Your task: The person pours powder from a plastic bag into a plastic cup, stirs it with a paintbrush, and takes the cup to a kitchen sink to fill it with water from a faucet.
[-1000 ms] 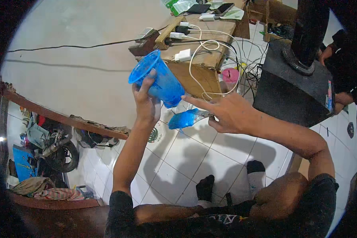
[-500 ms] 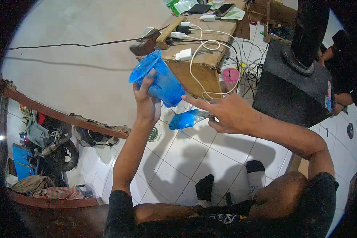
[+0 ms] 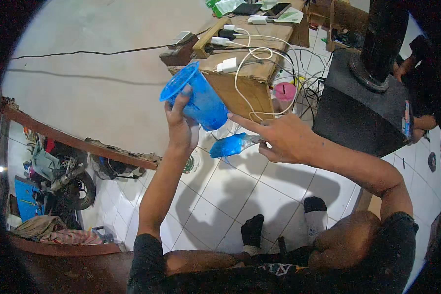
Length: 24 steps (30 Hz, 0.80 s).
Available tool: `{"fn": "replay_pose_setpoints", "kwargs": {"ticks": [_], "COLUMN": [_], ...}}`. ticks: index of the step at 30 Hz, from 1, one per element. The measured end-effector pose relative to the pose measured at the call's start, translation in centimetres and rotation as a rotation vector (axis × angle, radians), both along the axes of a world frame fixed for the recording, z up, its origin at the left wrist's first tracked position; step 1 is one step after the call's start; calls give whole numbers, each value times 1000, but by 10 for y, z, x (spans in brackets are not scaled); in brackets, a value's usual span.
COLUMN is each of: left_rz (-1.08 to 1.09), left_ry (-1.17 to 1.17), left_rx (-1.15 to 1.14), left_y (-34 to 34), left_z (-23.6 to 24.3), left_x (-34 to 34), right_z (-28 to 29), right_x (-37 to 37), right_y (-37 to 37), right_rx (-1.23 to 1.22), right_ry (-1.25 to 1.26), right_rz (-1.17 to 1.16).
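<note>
Cup (image 3: 208, 100), blue and flared, is held in the air toward eleven o'clock from the centre of the view. Right hand (image 3: 291, 139), near three o'clock, is partly curled: thumb and bent fingers pinch the brush (image 3: 229, 145), while the index finger stretches between nine and ten, its tip seemingly touching the edge of the cup's base. Left hand (image 3: 178, 119), toward ten, grasps the cup, thumb laid on the near wall below the rim, other fingers mostly hidden behind. The cup's long axis slants, mouth between ten and eleven, base between four and five. Under the base, the brush points its blue-coated bristles just short of nine; its handle is mostly hidden in the hand. Streaky blue covers the cup's wall; its contents cannot be told. Pink tub (image 3: 290, 88), between one and two, has a dark slot on top, its inside hidden.
</note>
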<state>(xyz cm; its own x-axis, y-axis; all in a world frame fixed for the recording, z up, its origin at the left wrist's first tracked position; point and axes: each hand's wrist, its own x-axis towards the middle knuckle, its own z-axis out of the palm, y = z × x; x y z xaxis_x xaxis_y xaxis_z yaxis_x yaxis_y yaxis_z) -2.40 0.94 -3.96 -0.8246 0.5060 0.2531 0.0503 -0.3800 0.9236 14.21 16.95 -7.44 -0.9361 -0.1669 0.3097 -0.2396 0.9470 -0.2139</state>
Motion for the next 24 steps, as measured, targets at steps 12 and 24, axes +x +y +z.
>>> {"fn": "replay_pose_setpoints", "kwargs": {"ticks": [12, 24], "left_rz": [37, 57], "left_ry": [53, 132], "left_rx": [135, 98], "left_y": [-15, -27], "left_z": [27, 23], "left_x": [-35, -52], "right_z": [-11, -14], "right_x": [7, 8], "right_y": [-2, -5], "right_rx": [-71, -46], "right_ry": [-100, -153], "right_rz": [61, 36]}}
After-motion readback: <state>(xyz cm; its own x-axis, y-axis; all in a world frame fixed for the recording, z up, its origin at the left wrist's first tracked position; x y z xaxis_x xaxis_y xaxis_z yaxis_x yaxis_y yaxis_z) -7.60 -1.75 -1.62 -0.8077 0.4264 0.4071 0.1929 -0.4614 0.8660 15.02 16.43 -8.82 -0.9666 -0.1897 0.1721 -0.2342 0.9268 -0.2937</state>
